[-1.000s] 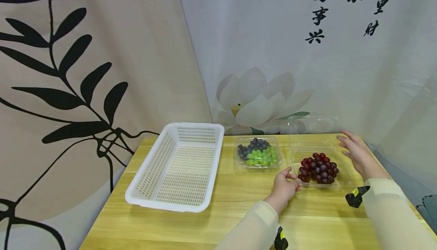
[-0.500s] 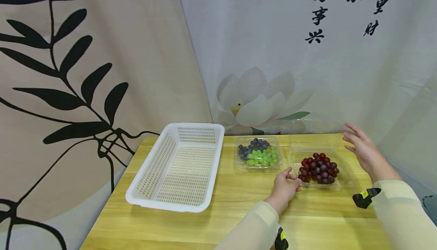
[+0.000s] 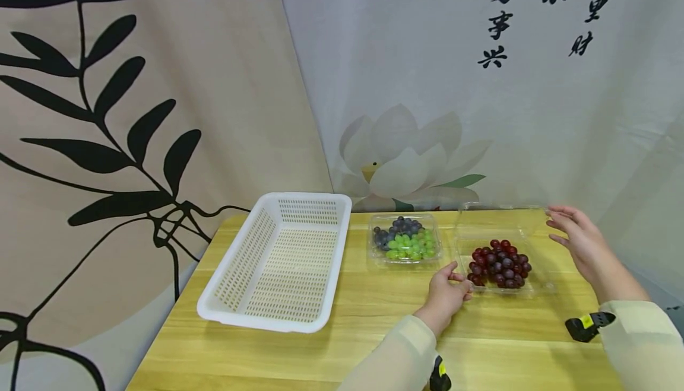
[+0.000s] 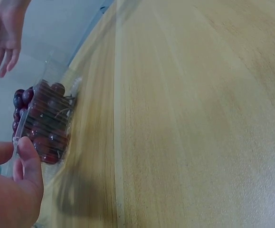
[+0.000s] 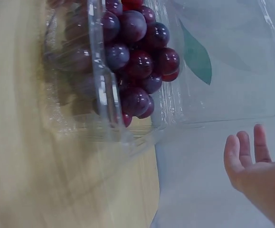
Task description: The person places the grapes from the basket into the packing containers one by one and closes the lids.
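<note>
Dark red grapes lie in a clear plastic box whose hinged lid stands raised and leans back. At the box's near left corner, my left hand pinches the rim between thumb and fingers, as the left wrist view shows. My right hand hangs beside the lid's right edge with its fingers extended. In the right wrist view, the fingertips of that hand come close to the lid's edge; whether they touch it I cannot tell.
Left of the red grapes sits another clear box holding dark grapes and green grapes. Farther left is a white perforated basket. A printed curtain hangs behind the wooden table.
The box's lid has tilted farther back and lower. My right hand has moved rightward, away from the grapes. The left hand keeps its place on the rim.
</note>
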`<action>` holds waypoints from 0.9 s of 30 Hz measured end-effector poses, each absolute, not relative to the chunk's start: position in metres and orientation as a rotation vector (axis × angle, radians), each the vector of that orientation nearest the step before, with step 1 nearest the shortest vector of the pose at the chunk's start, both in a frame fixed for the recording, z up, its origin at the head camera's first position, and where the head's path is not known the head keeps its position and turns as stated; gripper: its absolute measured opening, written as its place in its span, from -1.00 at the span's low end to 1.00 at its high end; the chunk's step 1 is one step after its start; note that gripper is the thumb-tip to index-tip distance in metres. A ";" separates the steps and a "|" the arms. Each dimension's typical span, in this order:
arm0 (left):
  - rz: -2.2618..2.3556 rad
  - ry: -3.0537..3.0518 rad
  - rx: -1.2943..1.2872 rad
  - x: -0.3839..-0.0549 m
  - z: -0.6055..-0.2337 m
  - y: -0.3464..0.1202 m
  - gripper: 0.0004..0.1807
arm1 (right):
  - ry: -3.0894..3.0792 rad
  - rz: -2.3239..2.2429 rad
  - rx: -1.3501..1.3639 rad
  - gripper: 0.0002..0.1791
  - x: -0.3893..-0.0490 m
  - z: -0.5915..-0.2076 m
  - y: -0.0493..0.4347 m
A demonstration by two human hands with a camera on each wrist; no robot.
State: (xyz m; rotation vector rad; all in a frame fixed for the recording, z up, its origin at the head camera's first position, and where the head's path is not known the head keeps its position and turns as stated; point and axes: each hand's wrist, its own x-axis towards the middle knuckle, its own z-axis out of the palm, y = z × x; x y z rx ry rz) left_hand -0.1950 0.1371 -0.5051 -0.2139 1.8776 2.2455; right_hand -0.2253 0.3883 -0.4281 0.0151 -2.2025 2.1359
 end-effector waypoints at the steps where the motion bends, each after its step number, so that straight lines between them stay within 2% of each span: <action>1: 2.241 1.879 -0.214 -0.195 -0.506 0.137 -0.40 | -2.201 2.133 0.011 -0.77 -0.223 -0.429 0.389; 19: 2.235 1.839 -0.214 -0.195 -0.504 0.135 -0.40 | -2.277 2.013 -0.045 -0.81 -0.200 -0.449 0.391; 27: 2.229 1.846 -0.216 -0.196 -0.505 0.135 -0.40 | -2.233 2.093 0.001 -0.83 -0.195 -0.462 0.392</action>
